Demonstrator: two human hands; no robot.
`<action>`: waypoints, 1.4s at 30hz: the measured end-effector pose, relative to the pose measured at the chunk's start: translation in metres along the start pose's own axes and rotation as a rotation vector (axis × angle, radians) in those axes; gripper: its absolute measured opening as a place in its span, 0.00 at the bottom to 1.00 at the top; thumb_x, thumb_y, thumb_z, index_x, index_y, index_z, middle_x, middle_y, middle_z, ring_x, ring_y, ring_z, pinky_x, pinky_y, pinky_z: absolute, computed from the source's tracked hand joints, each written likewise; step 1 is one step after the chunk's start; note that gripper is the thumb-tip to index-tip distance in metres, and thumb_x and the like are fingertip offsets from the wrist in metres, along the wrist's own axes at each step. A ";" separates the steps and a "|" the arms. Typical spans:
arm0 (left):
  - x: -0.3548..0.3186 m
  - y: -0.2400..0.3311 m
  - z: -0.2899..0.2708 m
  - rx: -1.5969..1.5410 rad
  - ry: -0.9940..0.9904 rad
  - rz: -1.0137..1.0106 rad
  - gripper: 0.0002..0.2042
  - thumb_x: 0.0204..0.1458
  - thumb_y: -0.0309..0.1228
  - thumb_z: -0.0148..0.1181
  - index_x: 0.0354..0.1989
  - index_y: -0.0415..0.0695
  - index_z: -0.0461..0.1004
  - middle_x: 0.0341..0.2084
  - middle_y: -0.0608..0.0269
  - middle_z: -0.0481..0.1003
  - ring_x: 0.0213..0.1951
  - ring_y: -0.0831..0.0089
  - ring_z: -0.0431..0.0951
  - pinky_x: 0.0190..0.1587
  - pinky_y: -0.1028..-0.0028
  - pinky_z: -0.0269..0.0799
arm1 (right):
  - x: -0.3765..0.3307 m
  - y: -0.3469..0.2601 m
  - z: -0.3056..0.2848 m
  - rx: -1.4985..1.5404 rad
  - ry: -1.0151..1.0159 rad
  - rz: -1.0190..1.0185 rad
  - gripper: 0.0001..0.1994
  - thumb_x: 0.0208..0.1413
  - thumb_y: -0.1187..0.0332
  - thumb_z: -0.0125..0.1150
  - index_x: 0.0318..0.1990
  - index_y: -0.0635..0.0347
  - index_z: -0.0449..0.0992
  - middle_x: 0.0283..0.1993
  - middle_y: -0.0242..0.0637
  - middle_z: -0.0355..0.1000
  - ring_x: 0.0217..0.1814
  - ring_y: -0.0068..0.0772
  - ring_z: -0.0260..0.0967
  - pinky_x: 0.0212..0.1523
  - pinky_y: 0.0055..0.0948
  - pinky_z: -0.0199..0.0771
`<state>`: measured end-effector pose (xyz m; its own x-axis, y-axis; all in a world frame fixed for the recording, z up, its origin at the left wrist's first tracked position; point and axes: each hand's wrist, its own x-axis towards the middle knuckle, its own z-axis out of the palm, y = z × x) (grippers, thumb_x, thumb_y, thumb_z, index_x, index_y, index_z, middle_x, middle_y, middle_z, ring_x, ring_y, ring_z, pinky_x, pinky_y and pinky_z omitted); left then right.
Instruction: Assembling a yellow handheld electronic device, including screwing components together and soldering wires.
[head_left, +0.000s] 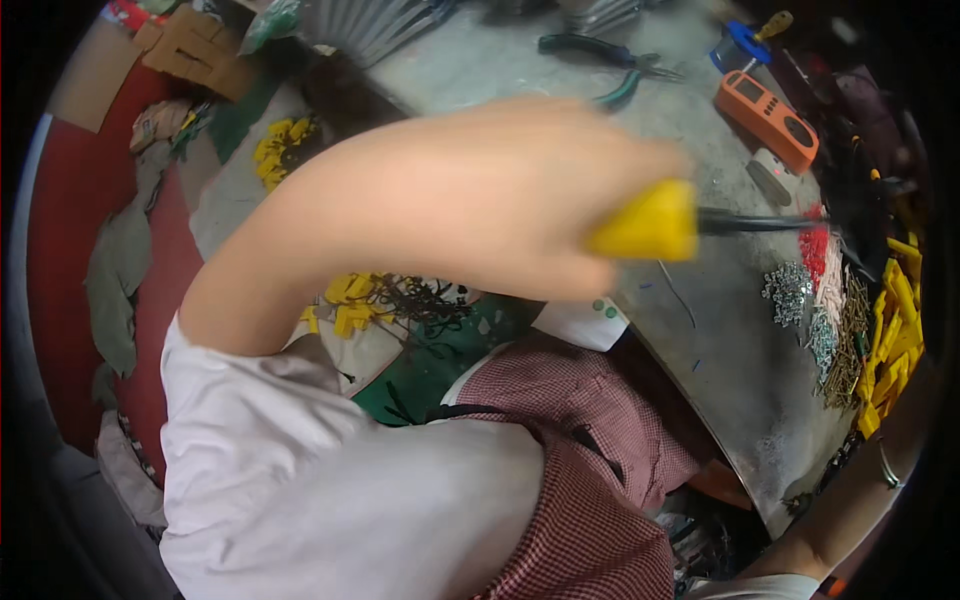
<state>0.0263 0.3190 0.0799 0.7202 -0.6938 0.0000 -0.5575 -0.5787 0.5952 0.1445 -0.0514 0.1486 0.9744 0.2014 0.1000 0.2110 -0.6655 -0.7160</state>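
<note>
Across the middle of the view stretches my left arm, its hand (560,195) smeared by motion. The fingers are closed round a yellow block-shaped piece (650,222). A thick black cord or shaft (755,222) runs from it to the right; blur hides which. My right forearm (850,510), with a thin bracelet at the wrist, rises at the lower right. The right hand fades into the dark rim beside a heap of yellow plastic pieces (895,335), its fingers hidden. Below my left arm, yellow pieces with black leads (400,300) lie near my lap.
On the grey table (720,350) are pliers (610,52), an orange handheld meter (768,120), a small grey-white box (772,175) and a blue container (740,48). Small metal parts (787,292), red bits (814,250) and screws (850,335) lie in piles. Cardboard (195,50) is far left.
</note>
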 end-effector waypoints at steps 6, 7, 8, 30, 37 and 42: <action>-0.123 -0.114 0.104 -0.158 -0.191 -0.555 0.24 0.37 0.26 0.64 0.47 0.41 0.70 0.34 0.47 0.75 0.40 0.52 0.76 0.43 0.63 0.71 | -0.044 -0.025 0.113 -0.042 -0.206 -0.238 0.16 0.57 0.62 0.59 0.45 0.65 0.76 0.35 0.31 0.71 0.37 0.20 0.65 0.40 0.21 0.64; -0.142 -0.142 0.130 -0.099 -0.177 -0.669 0.26 0.37 0.27 0.65 0.50 0.42 0.70 0.37 0.46 0.75 0.42 0.52 0.76 0.45 0.63 0.71 | -0.053 -0.022 0.115 -0.035 -0.203 -0.206 0.13 0.57 0.65 0.59 0.45 0.65 0.76 0.35 0.31 0.71 0.38 0.19 0.65 0.41 0.21 0.65; -0.158 -0.171 0.153 -0.037 -0.167 -0.772 0.28 0.36 0.28 0.67 0.52 0.43 0.69 0.39 0.45 0.76 0.45 0.51 0.75 0.47 0.62 0.71 | -0.060 -0.020 0.112 -0.001 -0.216 -0.137 0.12 0.57 0.66 0.59 0.44 0.65 0.76 0.36 0.30 0.71 0.38 0.19 0.65 0.41 0.20 0.65; -0.100 -0.212 -0.067 0.352 1.368 -0.542 0.23 0.49 0.25 0.61 0.55 0.40 0.64 0.45 0.53 0.71 0.47 0.65 0.73 0.49 0.68 0.69 | -0.133 0.032 0.076 -0.218 -0.036 -0.143 0.10 0.48 0.70 0.64 0.38 0.63 0.77 0.32 0.41 0.73 0.37 0.41 0.70 0.42 0.34 0.68; 0.007 -0.075 0.012 0.240 1.234 -0.068 0.30 0.41 0.20 0.59 0.58 0.39 0.63 0.53 0.55 0.69 0.52 0.65 0.69 0.54 0.68 0.65 | -0.142 0.131 0.023 -0.284 0.341 0.172 0.10 0.49 0.67 0.61 0.37 0.62 0.79 0.35 0.43 0.76 0.37 0.41 0.73 0.41 0.35 0.72; 0.097 0.042 0.111 0.117 0.166 0.344 0.40 0.28 0.30 0.72 0.58 0.44 0.64 0.49 0.54 0.70 0.45 0.56 0.71 0.46 0.60 0.65 | -0.084 0.177 0.009 -0.477 0.461 0.273 0.12 0.49 0.59 0.61 0.32 0.57 0.81 0.37 0.45 0.76 0.39 0.48 0.74 0.43 0.40 0.73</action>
<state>0.0270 0.1800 0.0160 0.5347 -0.7825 0.3190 -0.8143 -0.3762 0.4420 0.0991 -0.1795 0.0070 0.9086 -0.2709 0.3179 -0.1363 -0.9119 -0.3872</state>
